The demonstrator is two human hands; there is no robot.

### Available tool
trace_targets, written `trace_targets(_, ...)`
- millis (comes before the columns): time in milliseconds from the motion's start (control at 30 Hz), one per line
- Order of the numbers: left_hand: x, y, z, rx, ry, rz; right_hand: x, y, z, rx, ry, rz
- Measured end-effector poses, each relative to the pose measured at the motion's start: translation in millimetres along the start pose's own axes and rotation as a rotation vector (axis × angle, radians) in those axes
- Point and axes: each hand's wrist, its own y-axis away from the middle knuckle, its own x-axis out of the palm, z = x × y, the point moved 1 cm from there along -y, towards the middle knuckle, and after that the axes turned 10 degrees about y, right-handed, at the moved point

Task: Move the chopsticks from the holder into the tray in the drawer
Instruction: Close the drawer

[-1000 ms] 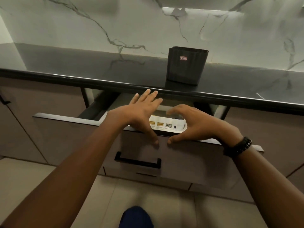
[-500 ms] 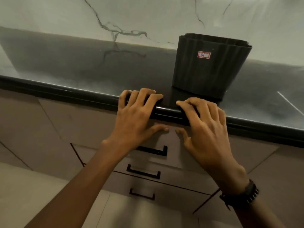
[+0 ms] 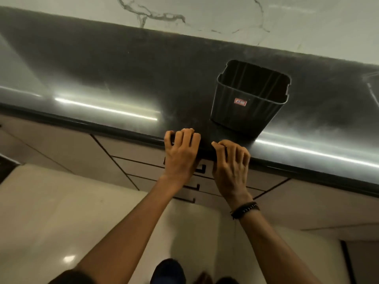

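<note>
Head view: the dark ribbed plastic holder (image 3: 249, 107), rectangular with rounded corners and a small red-and-white label on its front wall, stands upright on the glossy black stone countertop (image 3: 123, 78), near the front edge. What shows of its interior is dark; no chopsticks are visible in it. The drawers below the countertop edge are shut, so the tray and anything in it cannot be seen. Three black bar handles show on the beige drawer fronts (image 3: 143, 167), partly hidden behind the hands.

The left hand (image 3: 181, 154) rests on the rounded front edge of the countertop, fingers curled over the lip, and holds no object. The right hand (image 3: 231, 162) lies just beside it, to the right, with fingers bent over the same edge, and it too carries nothing. The two hands are close together but apart. The holder stands just behind the right hand. A dark beaded wristband (image 3: 245, 210) circles the right wrist.

A white marble-patterned wall (image 3: 205, 15) with grey veins rises behind the countertop. Pale glossy floor tiles (image 3: 51, 212) lie below.
</note>
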Motion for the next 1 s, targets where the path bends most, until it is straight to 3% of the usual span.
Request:
trace_targets(167,-38.0,0.3,-17.1,-0.087,-0.054,0.458,-50.2,-7.7,3.5,0.094,-0.149,0.433)
trace_targets(233,-51.8,-0.7,-19.1,-0.105,-0.029,0.55,-69.3,-4.6,3.0,0.086,-0.214,0.606)
trace_targets(367,-64.1,-19.7,-23.0,-0.138,0.063,0.593,-88.4,-11.9,-4.8,0.271,-0.522,0.61)
trace_targets(433,-64.5,-31.1,-22.2,-0.186,0.158,0.525,-94.6,-17.0,-16.8,0.487,-0.58,0.489)
trace_targets(533,-63.9,-59.9,-22.6,-0.484,0.49,0.391,-98.7,-34.3,-43.5,0.836,-0.627,0.311)
trace_targets(633,-66.9,-89.3,-35.9,-0.696,0.878,0.115,-96.9,-59.0,-69.9,1.024,-0.707,0.295)
trace_targets(700,-64.6,-107.7,-45.4,-0.75,1.023,-0.014,-94.0,-78.7,-83.8,1.012,-0.786,0.321)
trace_targets(767,-61.6,-123.3,-52.5,-0.779,1.114,-0.019,-90.5,-98.0,-91.1,0.973,-0.862,0.354)
trace_targets(867,-50.5,-140.9,-57.4,-0.735,1.032,0.017,-80.7,-121.1,-101.8,0.888,-0.907,0.358)
trace_targets(1000,-44.0,-167.2,-61.4,-0.743,0.971,-0.068,-63.8,-158.0,-121.0,0.731,-0.929,0.368)
